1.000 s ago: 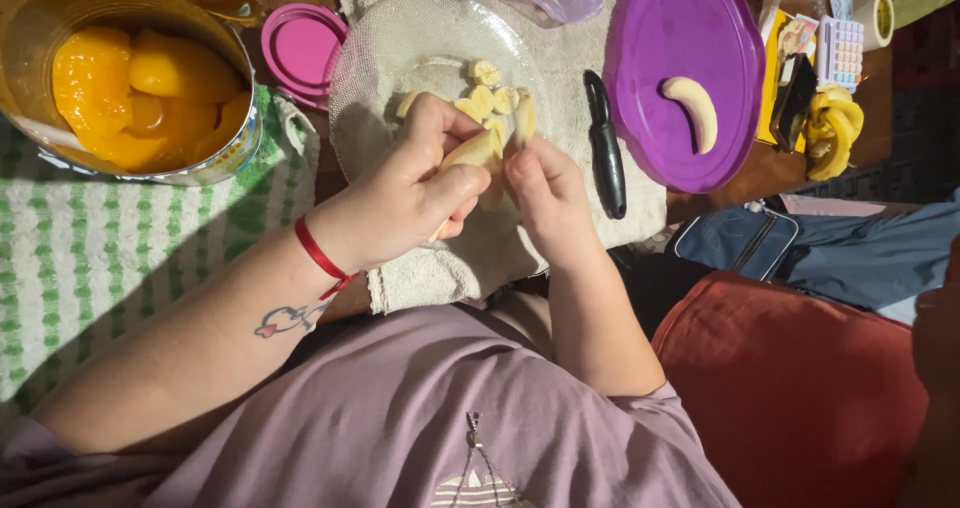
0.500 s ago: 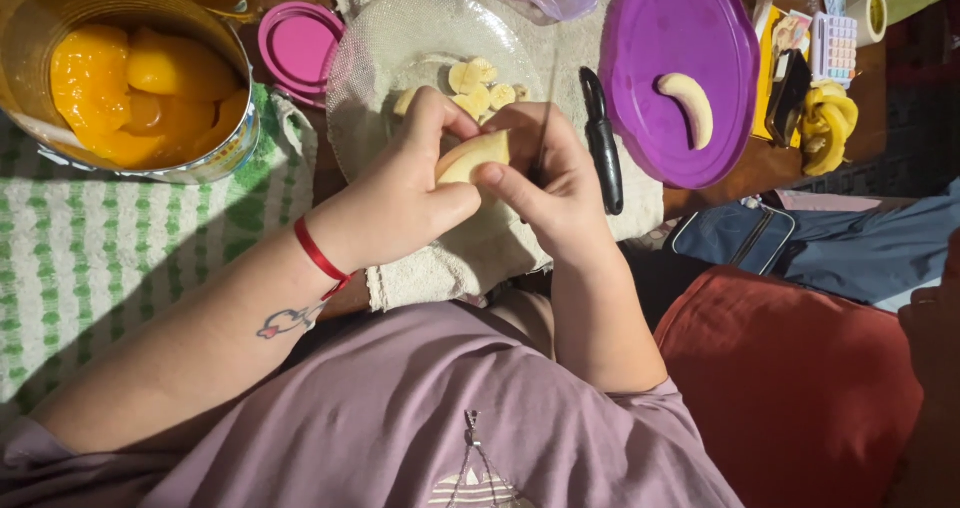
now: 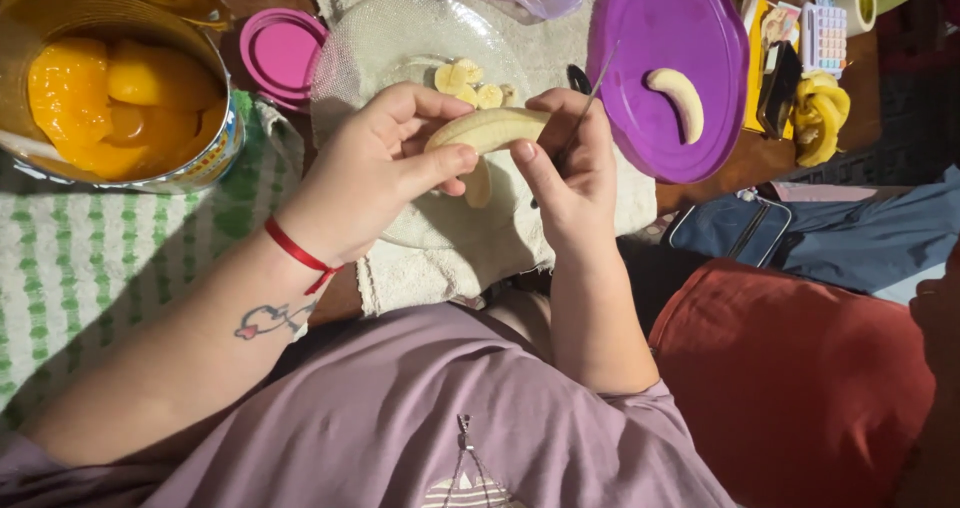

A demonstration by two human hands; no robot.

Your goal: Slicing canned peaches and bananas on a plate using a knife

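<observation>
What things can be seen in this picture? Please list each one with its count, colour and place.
peeled banana: 1, pale yellow, held over the glass plate
banana slices: several, pale yellow, on the glass plate
glass plate: 1, clear, on a beige towel
knife: 1, thin blade, in the right hand
cutting board: 1, purple, right of the plate
banana piece: 1, pale yellow, on the cutting board
banana peel: 1, yellow, right of the board
can of peach halves: 1, orange fruit, top left
pink lid: 1, pink, beside the can
checked cloth: 1, green and white, left
left hand: holds the banana
right hand: holds the knife at the banana
</observation>
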